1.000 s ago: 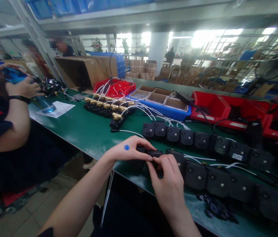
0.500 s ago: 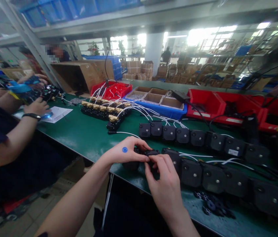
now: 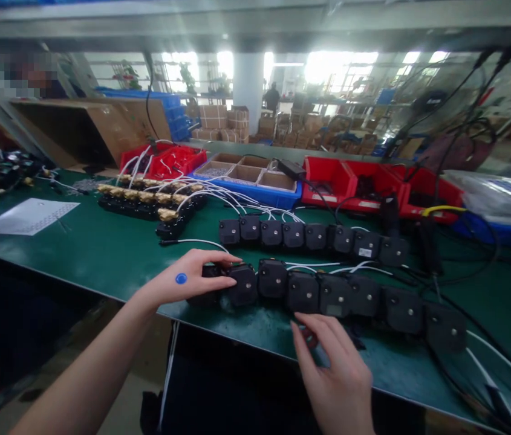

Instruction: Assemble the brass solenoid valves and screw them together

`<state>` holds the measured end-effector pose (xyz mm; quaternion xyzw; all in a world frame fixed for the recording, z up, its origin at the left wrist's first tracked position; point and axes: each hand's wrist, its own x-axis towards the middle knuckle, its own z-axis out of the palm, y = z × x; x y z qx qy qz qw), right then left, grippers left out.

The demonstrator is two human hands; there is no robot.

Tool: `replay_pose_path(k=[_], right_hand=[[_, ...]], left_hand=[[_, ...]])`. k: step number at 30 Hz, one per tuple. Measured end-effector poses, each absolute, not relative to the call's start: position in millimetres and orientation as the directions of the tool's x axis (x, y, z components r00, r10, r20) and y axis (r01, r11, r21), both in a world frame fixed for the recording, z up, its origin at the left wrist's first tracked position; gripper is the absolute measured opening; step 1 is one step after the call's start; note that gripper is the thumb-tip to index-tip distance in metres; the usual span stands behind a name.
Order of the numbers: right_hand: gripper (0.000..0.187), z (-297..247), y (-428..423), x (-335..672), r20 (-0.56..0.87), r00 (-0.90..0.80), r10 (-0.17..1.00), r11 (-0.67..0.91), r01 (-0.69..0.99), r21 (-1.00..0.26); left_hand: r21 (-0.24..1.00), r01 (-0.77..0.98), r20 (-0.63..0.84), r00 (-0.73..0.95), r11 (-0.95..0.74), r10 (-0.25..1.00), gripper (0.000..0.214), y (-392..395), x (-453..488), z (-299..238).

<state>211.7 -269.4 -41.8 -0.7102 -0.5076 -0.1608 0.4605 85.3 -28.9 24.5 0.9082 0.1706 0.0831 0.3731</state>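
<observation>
My left hand (image 3: 194,275) reaches in from the left. Its thumb lies on the front of a square black box-shaped unit (image 3: 248,289) and its fingers curl over the top, gripping the unit's left side. Another black unit (image 3: 204,290) is partly hidden behind this hand. My right hand (image 3: 337,362) is near the table's front edge, just below the row of black units (image 3: 304,294). Its thumb and index fingertips are close together, and anything between them cannot be made out. Some small black parts (image 3: 358,339) show beside it, mostly covered by the hand.
A second row of black units (image 3: 292,234) sits behind, with white cables. Brass-topped fittings (image 3: 146,196) are at left. A blue divided bin (image 3: 250,192) and red bins (image 3: 328,194) line the back. A printed sheet (image 3: 28,216) lies on the green table (image 3: 114,260).
My right hand has come away from the unit beside my left hand and moved down to the right, over the small black parts. The view has turned right; my left hand stays at the unit.
</observation>
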Motion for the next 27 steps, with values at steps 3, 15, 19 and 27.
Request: replay_pose_path(k=[3,15,19,27], right_hand=[[0.025,-53.7,-289.2,231.0,0.675,0.428,0.602,-0.265,0.904,-0.336],[0.038,-63.8,-276.5,221.7,0.642,0.167,0.748,-0.102,0.985,-0.137],[0.042,-66.5,-270.4,214.0,0.642,0.103,0.759,-0.004,0.988,-0.154],[0.046,-62.1,-253.9,222.6,0.625,0.068,0.778,0.012,0.992,-0.122]], left_hand=[[0.649,0.249,0.058,0.926,-0.719,0.372,0.051,-33.9,90.8,31.2],[0.542,0.15,0.014,0.982,-0.827,0.188,0.052,-50.2,134.1,48.5],[0.607,0.145,0.003,0.983,-0.782,0.184,0.045,-48.8,143.1,41.6],[0.724,0.122,-0.015,0.987,-0.679,0.161,0.05,-46.1,142.2,36.7]])
